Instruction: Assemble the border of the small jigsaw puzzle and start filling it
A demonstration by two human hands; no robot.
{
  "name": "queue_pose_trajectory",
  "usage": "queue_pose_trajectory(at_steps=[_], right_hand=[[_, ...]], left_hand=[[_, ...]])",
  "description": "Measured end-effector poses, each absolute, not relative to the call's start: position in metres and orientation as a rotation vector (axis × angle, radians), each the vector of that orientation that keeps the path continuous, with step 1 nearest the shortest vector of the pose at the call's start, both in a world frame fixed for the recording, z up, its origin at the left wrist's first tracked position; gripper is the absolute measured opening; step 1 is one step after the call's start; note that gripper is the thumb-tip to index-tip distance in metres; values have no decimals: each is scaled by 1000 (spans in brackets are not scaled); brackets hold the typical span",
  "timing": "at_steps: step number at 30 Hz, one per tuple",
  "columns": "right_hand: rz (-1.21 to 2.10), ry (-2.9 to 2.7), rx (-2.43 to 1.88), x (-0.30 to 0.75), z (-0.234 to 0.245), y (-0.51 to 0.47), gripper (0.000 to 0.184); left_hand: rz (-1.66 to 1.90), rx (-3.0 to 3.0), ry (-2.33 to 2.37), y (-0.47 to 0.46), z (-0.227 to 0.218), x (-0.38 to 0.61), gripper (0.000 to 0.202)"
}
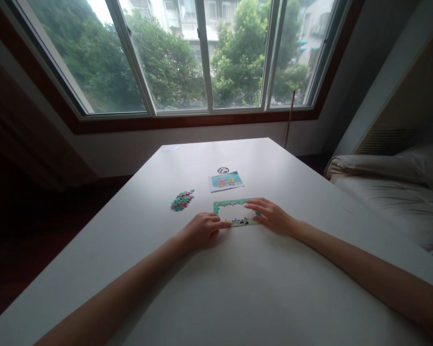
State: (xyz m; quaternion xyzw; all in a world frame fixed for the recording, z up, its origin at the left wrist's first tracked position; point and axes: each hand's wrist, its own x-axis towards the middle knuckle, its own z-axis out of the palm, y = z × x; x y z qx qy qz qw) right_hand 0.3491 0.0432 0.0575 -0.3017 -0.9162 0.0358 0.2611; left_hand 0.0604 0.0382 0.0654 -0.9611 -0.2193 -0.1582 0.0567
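Note:
A jigsaw puzzle border (pixel 232 202) lies flat on the white table, joined into a rectangle with a bare middle. My left hand (pixel 203 227) is at its lower left corner, the index finger stretched along the bottom edge and touching it; the other fingers are bent and partly hidden. Over the right side of the border rests my right hand (pixel 272 215), fingers spread apart, covering much of that side. To the left sits a loose pile of puzzle pieces (pixel 182 200), green and pink. Just beyond the border lies a picture card (pixel 226 181) with cartoon figures.
A small round dark-rimmed item (pixel 222 170) lies behind the card. A pale sheet (pixel 171 148) is at the far left corner of the white table (pixel 238 274). Beyond stands a window (pixel 202 53), with a thin stick (pixel 289 120) near it. A sofa (pixel 382 187) is at right.

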Motion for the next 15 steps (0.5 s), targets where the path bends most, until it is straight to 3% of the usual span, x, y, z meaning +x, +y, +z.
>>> queue_pose_trajectory(at_steps=[15], right_hand=[[46, -2616, -660, 328, 61, 24, 35]], left_hand=[[-497, -2867, -631, 42, 59, 57, 45]])
